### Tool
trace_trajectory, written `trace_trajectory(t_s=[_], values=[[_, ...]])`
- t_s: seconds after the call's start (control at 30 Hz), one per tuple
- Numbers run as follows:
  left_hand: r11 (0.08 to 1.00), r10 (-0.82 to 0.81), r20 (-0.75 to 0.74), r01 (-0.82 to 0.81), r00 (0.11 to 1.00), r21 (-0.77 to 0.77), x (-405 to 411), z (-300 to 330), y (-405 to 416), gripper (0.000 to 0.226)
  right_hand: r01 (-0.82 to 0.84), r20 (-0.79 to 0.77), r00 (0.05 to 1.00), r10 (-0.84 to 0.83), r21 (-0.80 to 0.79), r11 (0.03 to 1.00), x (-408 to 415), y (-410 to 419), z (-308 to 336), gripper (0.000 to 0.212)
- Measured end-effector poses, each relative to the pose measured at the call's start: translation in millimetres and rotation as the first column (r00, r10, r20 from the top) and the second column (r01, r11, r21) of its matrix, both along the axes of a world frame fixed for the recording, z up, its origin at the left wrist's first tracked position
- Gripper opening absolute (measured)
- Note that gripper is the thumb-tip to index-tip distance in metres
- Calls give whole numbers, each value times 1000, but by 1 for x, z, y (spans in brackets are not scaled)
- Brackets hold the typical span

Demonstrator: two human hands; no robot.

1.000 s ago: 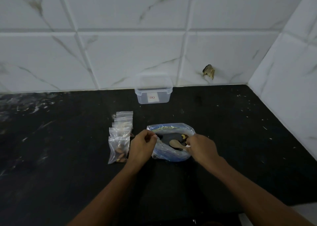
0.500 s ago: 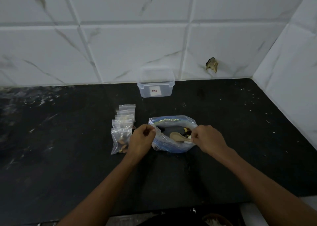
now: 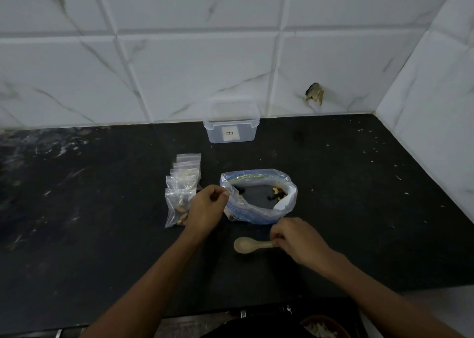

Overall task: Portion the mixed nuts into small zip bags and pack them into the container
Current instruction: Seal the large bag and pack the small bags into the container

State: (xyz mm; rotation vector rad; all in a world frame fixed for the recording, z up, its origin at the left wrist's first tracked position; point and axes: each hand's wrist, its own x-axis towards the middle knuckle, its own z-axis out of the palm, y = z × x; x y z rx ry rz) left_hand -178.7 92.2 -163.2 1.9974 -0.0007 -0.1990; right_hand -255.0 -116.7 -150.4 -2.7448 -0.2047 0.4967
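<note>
A large clear plastic bag (image 3: 259,209) with a rolled-down rim sits open on the black counter, with a few nuts (image 3: 277,193) left inside. My left hand (image 3: 206,209) pinches the bag's left rim. My right hand (image 3: 297,240) holds the handle of a pale wooden spoon (image 3: 245,245), whose bowl lies low over the counter in front of the bag. Left of the bag, several small zip bags (image 3: 183,186) filled with nuts lie in an overlapping row. A clear lidded container (image 3: 230,122) stands against the wall behind.
The black counter (image 3: 102,235) ends at white marble-look tiled walls behind and to the right (image 3: 436,107). A chipped spot (image 3: 315,94) marks the back wall. A bowl's rim (image 3: 323,327) shows below the counter's front edge.
My right hand has drawn the spoon out of the large bag and brought it down in front of the bag. My left hand has stayed on the rim.
</note>
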Motion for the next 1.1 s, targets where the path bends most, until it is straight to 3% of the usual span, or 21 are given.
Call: trace_trajectory(t_s=[0.37,0.5,0.63,0.8,0.9,1.0,1.1], values=[[1000,20,-39,-20,999,-2,-3,-2,4,9,-55,-14,998,54,-111,992,0,4,-24,18],[1000,18,-38,-18,999,-1,-1,1,1,8,-49,18,999,51,-66,997,0,4,-21,17],[999,41,-58,-41,997,13,8,7,-5,4,100,255,959,-125,107,989,13,-6,-2,10],[994,90,-173,-100,981,-45,25,17,-17,22,361,414,775,-477,329,873,53,-30,13,7],[984,124,-274,-153,954,-87,35,20,-26,41,493,325,735,-596,348,798,73,-39,17,11],[975,158,-361,-203,919,-90,42,23,-32,65,632,49,742,-668,279,723,88,-44,12,25],[957,174,-500,-264,848,-116,45,22,-35,73,719,-204,692,-693,288,633,92,-44,0,30]])
